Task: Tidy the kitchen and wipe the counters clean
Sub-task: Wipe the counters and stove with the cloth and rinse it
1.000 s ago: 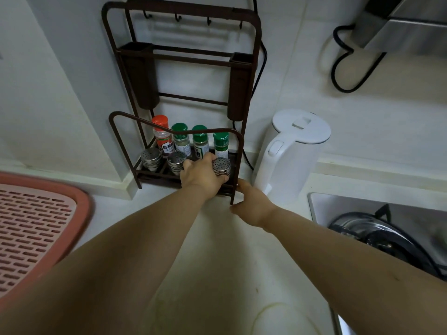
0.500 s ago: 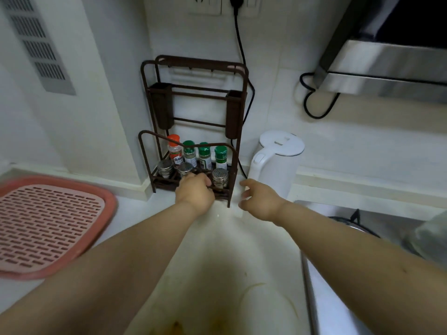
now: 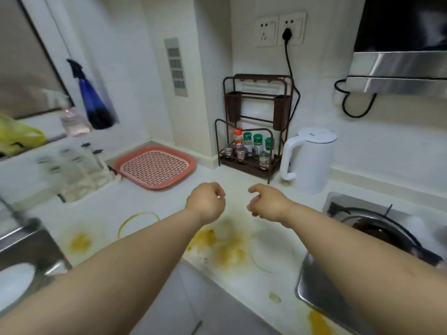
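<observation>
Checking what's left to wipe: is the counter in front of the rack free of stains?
No, yellow stains and a ring mark show on the counter below both empty hands.

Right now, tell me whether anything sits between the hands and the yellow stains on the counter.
Nothing visible does. The left hand and right hand hover empty just above the counter, and the yellow stains lie directly beneath and in front of the wrists. However, neither hand holds a cloth, and the forearms cover part of the surface.
</observation>
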### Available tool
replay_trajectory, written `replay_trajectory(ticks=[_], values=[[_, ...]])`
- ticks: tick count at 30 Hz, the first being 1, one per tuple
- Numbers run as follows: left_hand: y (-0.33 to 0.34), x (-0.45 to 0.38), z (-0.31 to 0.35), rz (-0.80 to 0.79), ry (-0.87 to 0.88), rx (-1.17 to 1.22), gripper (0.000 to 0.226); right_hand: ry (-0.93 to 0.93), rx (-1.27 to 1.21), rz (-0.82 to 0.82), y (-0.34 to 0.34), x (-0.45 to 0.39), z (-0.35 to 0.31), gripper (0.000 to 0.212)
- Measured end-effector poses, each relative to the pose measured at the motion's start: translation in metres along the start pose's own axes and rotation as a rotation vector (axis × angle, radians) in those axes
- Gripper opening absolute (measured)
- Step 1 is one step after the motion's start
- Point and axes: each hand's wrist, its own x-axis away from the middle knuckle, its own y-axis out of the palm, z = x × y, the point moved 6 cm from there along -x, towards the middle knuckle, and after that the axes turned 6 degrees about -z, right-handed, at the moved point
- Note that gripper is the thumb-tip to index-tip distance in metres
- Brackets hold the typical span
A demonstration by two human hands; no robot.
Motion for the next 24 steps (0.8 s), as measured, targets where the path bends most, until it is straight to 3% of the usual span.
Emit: replay_trajectory(ticks=[7, 15, 24], values=[[-0.031, 0.122, -0.053, 0.075, -0.180, 0.002, 0.021, -0.098, 0.041, -0.153, 0.075, 0.051, -0.044, 0.045], [-0.082, 0.242, -0.140, 0.176, -0.353, 0.046, 0.022, -0.217, 0.159, -0.341, 0.185, 0.096, -0.111, 0.025], [-0.174, 0.429, -0.288, 0.353, -0.629, 0.130, 0.011, -0.381, 0.262, -0.533, 0.367, 0.164, -0.232, 0.014]])
